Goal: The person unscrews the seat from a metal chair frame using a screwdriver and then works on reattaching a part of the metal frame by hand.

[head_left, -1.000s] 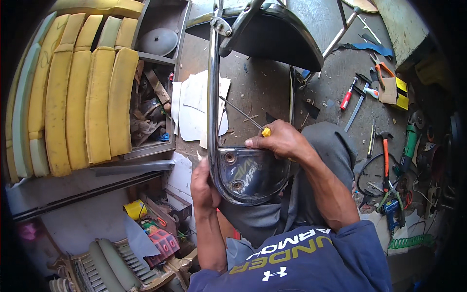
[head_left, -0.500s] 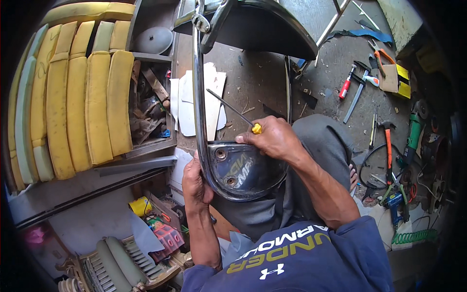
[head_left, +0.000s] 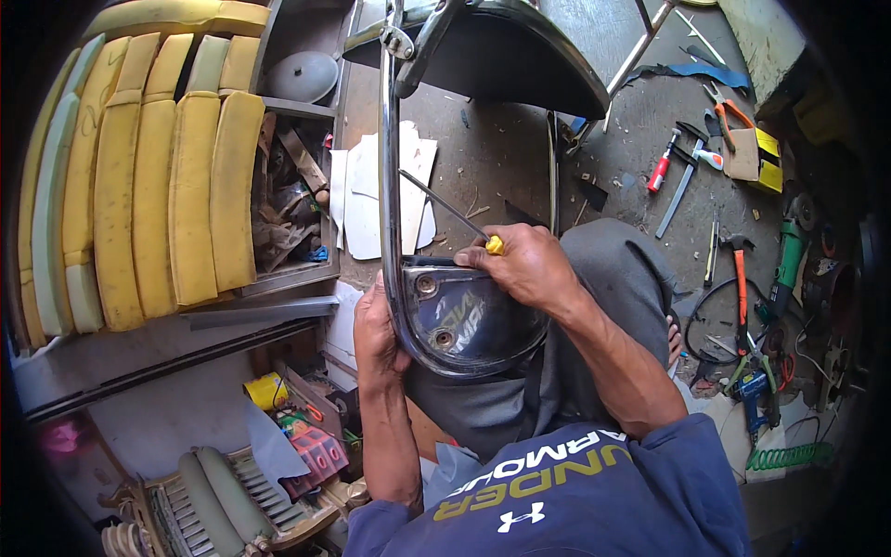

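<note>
A folding metal chair with a chrome tube frame (head_left: 391, 176) rests across my lap, its curved end towards me. Inside that curve sits a glossy dark backrest panel (head_left: 464, 306) with two round screw recesses showing on its left side. My left hand (head_left: 379, 330) is wrapped round the tube at the panel's left. In my right hand (head_left: 527, 265) is a screwdriver with a yellow handle (head_left: 495, 245), its shaft pointing up and left. The right fingers also press on the panel's upper edge. Farther off is the chair's black seat (head_left: 501, 60).
Left stand yellow foam pads (head_left: 190, 204) and a wooden box (head_left: 297, 265) of scraps. White sheets (head_left: 371, 209) lie on the floor. At right are a clamp (head_left: 682, 181), a hammer (head_left: 741, 288), a green angle grinder (head_left: 787, 251) and a blue power tool (head_left: 754, 399).
The chair frame and panel have shifted slightly in view, and a dark strip shows more along the panel's upper edge. Both hands keep their grips.
</note>
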{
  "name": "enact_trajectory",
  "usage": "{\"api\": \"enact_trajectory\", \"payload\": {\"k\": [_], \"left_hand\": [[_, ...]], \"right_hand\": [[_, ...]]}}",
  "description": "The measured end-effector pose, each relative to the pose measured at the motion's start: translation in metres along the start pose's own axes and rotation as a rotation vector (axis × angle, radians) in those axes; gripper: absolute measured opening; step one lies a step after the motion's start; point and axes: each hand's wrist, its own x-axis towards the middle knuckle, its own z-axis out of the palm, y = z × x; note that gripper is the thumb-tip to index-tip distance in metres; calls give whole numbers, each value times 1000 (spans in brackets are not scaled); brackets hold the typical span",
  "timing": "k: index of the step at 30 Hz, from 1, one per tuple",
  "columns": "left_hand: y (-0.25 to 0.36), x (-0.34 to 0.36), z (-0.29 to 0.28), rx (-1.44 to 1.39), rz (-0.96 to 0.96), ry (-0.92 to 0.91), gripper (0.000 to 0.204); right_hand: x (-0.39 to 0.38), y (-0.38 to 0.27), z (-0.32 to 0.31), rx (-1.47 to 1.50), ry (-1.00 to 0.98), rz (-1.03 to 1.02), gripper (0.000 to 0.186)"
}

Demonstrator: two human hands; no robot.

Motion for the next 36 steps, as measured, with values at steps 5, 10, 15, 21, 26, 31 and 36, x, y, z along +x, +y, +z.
{"api": "enact_trajectory", "payload": {"k": [5,10,15,21,26,31,36], "left_hand": [[-3,-4,3,-38,47,27,40],[-12,-9,3,64,190,119,40],[-15,-11,2,-13,189,82,40],[-18,-1,-8,-167,87,-65,39],[-20,-5,-1,-119,153,13,39],[-25,-3,-2,-123,175,65,41],[-25,-6,-1,-51,211,101,42]], "right_hand": [[-4,-3,1,-46,-13,-29,39],[-16,3,9,-82,39,-284,40],[-18,-3,9,64,-32,-110,40],[-17,-4,8,83,-76,-74,38],[-18,-5,10,93,-56,-72,38],[-17,-2,11,106,-58,-104,39],[-17,-4,10,132,-94,-40,39]]}}
